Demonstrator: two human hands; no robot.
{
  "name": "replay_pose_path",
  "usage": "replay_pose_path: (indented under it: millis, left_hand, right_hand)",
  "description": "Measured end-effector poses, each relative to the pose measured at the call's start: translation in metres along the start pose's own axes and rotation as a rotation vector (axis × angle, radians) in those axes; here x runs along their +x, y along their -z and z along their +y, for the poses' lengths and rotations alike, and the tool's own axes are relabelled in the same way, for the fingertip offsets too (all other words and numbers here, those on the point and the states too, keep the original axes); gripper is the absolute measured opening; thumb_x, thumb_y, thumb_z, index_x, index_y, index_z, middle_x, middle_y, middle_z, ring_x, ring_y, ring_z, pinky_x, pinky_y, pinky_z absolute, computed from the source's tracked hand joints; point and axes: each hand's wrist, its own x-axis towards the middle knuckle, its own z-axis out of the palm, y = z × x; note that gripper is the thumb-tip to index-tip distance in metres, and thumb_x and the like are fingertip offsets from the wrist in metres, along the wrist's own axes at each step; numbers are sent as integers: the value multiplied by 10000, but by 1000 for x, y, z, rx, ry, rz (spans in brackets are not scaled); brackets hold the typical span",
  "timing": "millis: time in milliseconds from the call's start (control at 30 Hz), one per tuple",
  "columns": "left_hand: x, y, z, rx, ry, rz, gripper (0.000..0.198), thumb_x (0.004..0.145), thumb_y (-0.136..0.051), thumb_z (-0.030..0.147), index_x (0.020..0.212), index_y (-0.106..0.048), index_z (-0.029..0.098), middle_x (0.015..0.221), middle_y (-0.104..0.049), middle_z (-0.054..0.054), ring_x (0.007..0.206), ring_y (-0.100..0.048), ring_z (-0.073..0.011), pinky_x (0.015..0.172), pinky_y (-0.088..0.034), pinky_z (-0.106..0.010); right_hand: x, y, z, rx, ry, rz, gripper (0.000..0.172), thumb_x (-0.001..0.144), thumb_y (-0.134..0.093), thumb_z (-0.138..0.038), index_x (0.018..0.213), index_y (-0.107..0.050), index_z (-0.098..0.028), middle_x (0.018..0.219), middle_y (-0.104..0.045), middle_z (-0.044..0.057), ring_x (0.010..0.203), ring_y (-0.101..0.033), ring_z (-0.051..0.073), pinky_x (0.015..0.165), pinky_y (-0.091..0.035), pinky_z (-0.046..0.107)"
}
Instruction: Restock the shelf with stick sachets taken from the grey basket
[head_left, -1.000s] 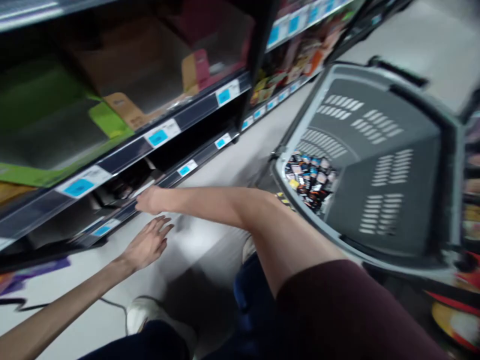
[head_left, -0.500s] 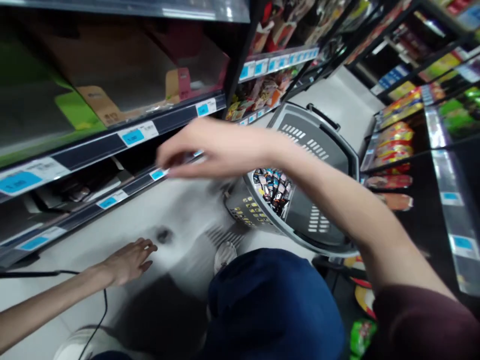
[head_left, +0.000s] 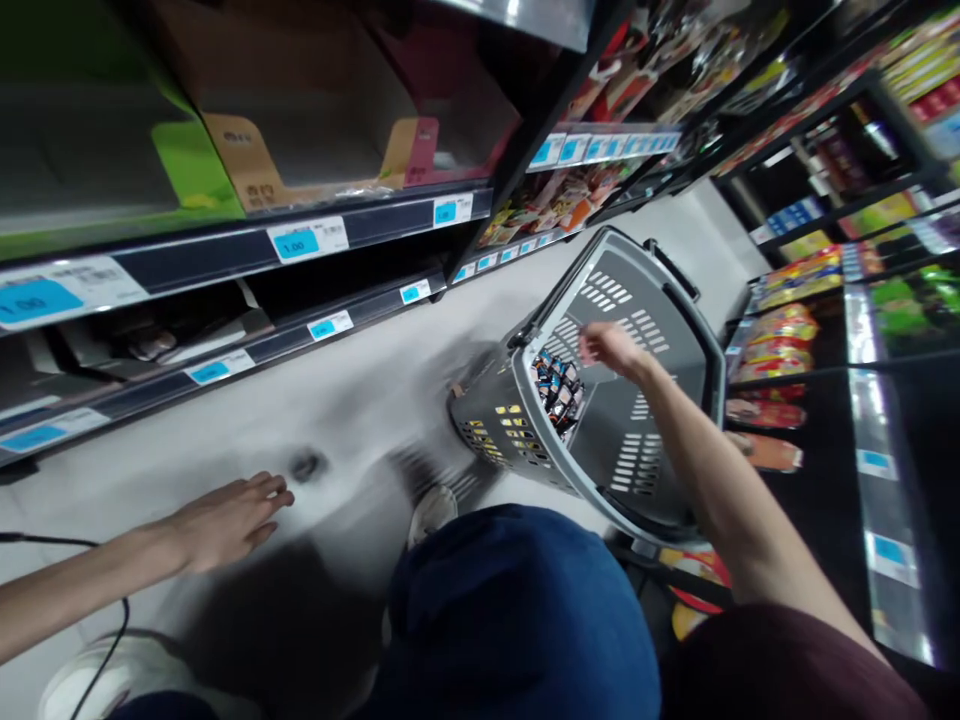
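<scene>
My right hand [head_left: 611, 347] hangs over the open grey shopping basket [head_left: 675, 300], just right of the pile of small dark snack packets [head_left: 556, 388] in its near end. Its fingers are curled and seen from behind, so what they hold, if anything, is hidden. My left hand [head_left: 225, 515] is stretched forward low over the pale floor [head_left: 360, 390], fingers extended and apart, holding nothing. My knee in dark blue trousers [head_left: 517, 610] fills the bottom centre.
Dark shelves [head_left: 225, 250] with blue price tags line the left, holding cardboard and green display boxes. More stocked shelves [head_left: 862, 290] stand on the right. A black cable [head_left: 112, 640] and a white shoe [head_left: 112, 680] lie at bottom left. A small dark spot [head_left: 305, 465] marks the floor.
My right hand left the low shelf, swept right across the aisle and now hovers over the basket. My left hand stayed low over the floor. The view swung right.
</scene>
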Motion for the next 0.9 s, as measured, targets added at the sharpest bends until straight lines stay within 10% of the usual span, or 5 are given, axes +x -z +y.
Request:
replay_pose_path:
  millis: [133,433,700,900]
  left_hand:
    - [0,-15,-8,37,-6,-150,476,842,-422,217,1239,-674,146,1342,-601,-197,1290,-532,-354,1075,-426,-509]
    - [4,9,0,130,16,-252,524,899,-313,158,1331,-610,167,1430,-534,-160,1356,-471,-327,1114,-383,-507]
    - [10,18,2,149,28,-239,506,884,-357,152,1304,-637,191,1396,-571,-144,1323,-515,-306,1109,-409,-473]
    - [13,15,-1,184,50,-342,518,899,-361,164,1375,-566,175,1470,-482,-145,1392,-426,-296,1161,-336,-463]
  right_hand:
    - [-2,-36,69,-433,-411,12,187,645,-787,-228,682,-638,-122,532,-611,69,471,-585,161,420,-463,235]
    - [5,-67,139,-520,-466,276,888,462,-889,-221,1257,-524,-72,1121,-633,224,759,-701,276,452,-572,285]
    - [4,-35,154,-349,-537,291,279,543,-783,-97,790,-656,-73,599,-625,35,494,-613,165,386,-544,249]
    - [-3,-16,166,-361,-448,370,186,705,-713,-175,864,-666,-93,681,-666,59,634,-678,176,563,-591,240]
